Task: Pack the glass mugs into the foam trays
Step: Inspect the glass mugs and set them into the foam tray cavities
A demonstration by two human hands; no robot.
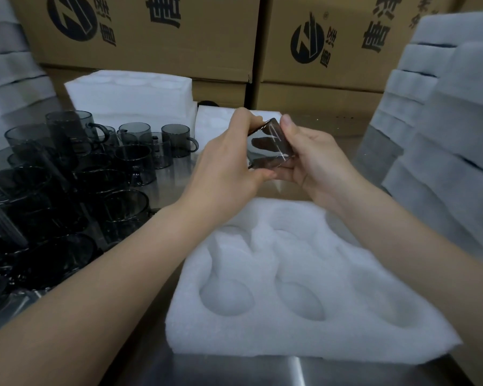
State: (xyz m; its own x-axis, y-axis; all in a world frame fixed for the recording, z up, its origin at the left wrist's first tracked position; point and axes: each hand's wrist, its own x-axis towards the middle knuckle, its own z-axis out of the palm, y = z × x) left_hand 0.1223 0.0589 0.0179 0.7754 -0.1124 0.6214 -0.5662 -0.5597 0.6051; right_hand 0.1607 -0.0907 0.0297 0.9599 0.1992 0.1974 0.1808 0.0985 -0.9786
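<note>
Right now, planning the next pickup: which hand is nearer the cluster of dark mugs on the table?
Left. The left hand grips the held mug on the side toward the mug cluster; the right hand grips its other side, farther from the cluster.

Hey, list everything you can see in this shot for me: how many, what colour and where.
held mug: one, smoky grey glass, between both hands above the front tray
mugs: many, too crowded to count, dark grey glass, on the table at left
front tray: one, white foam, nearest on the table, visible pockets empty
tray stacks: several piles, white foam, far left, back centre and right
boxes: several, brown cardboard with black print, along the back
table: one, grey metal, under the trays and mugs
left hand: one, grips the held mug's left side
right hand: one, grips its right side
</note>
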